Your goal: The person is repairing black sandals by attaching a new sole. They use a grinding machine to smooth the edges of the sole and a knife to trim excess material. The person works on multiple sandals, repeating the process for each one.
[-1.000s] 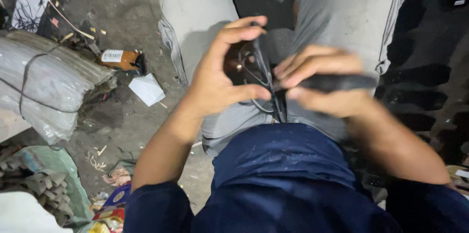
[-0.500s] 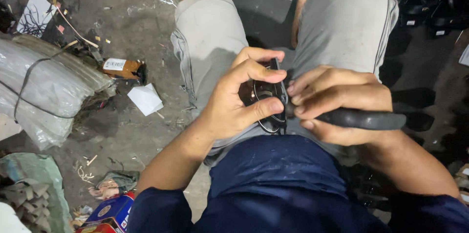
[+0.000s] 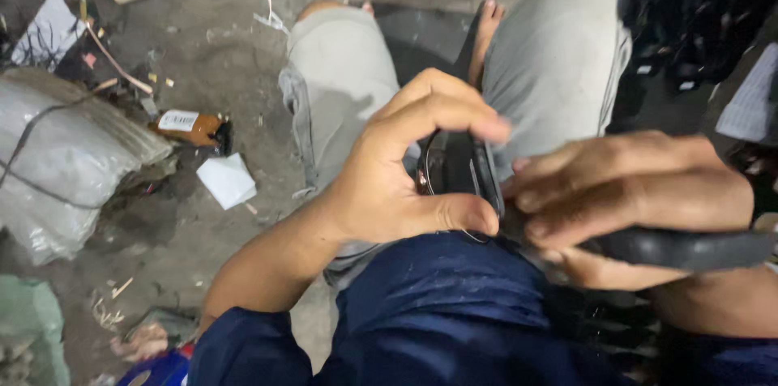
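Observation:
My left hand [image 3: 397, 175] curls around a small black part with thin wire loops [image 3: 458, 171], thumb and fingers pinching it over my lap. My right hand [image 3: 624, 191] is closed on a long black rubber strap [image 3: 689, 248] that runs off to the right, its fingertips touching the same black part. Both hands meet above my grey shorts [image 3: 340, 86] and dark blue shirt [image 3: 446, 305]. How the strap joins the part is hidden by my fingers.
A grey bundled sack [image 3: 65, 159] tied with cord lies at the left. A small brown box [image 3: 190, 127] and a white scrap of paper [image 3: 227, 179] rest on the dirty concrete floor [image 3: 219, 54]. A pile of black pieces [image 3: 697, 13] sits at upper right.
Both hands have risen closer to the camera and shifted right. My left fingers have closed more tightly over the black part, and the strap now runs lower across my right hand.

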